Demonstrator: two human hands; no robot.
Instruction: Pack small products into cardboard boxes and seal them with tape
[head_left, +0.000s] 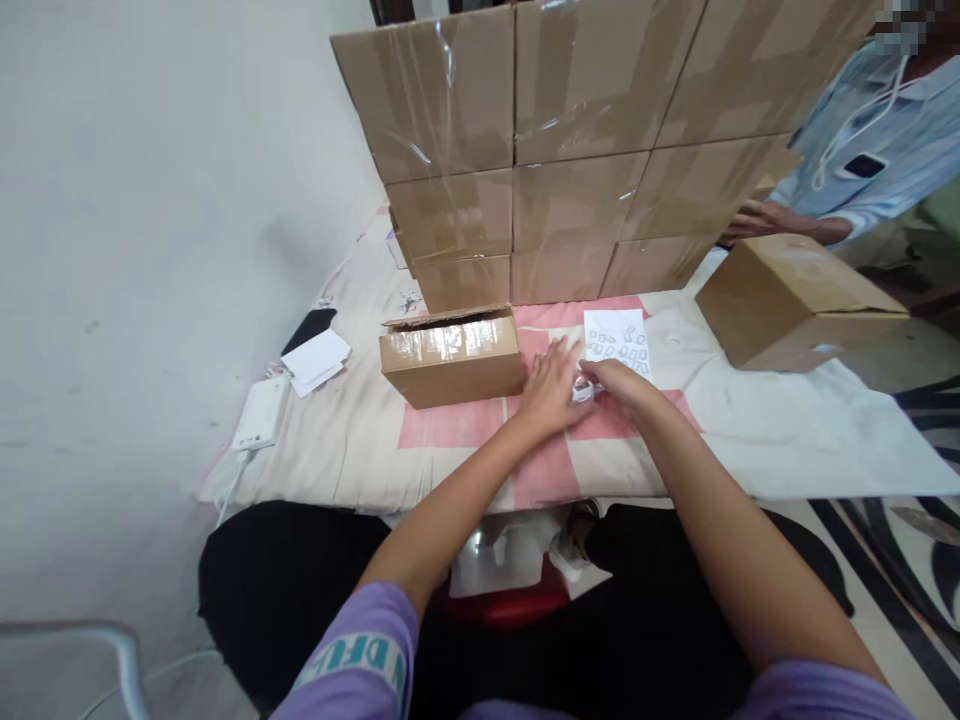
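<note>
My left hand (551, 392) lies on the pink and cream cloth, fingers stretched out and apart, just right of a small cardboard box (454, 370). That box has shiny clear tape along its top and a dark gap at the back edge. Close against it, my right hand (621, 386) is closed, its fingertips pinching a small white and clear item (582, 388) between the two hands. What kind of item it is I cannot make out. Just beyond my right hand lies a white sheet (616, 328) printed with small outlined shapes.
Taped cardboard boxes (570, 200) form a wall at the back. A larger box (795, 310) stands right, near another person's hand (772, 220). White papers (319, 358) and a white device with a cable (262, 412) lie left. The cloth-covered surface (360, 440) ends before my knees.
</note>
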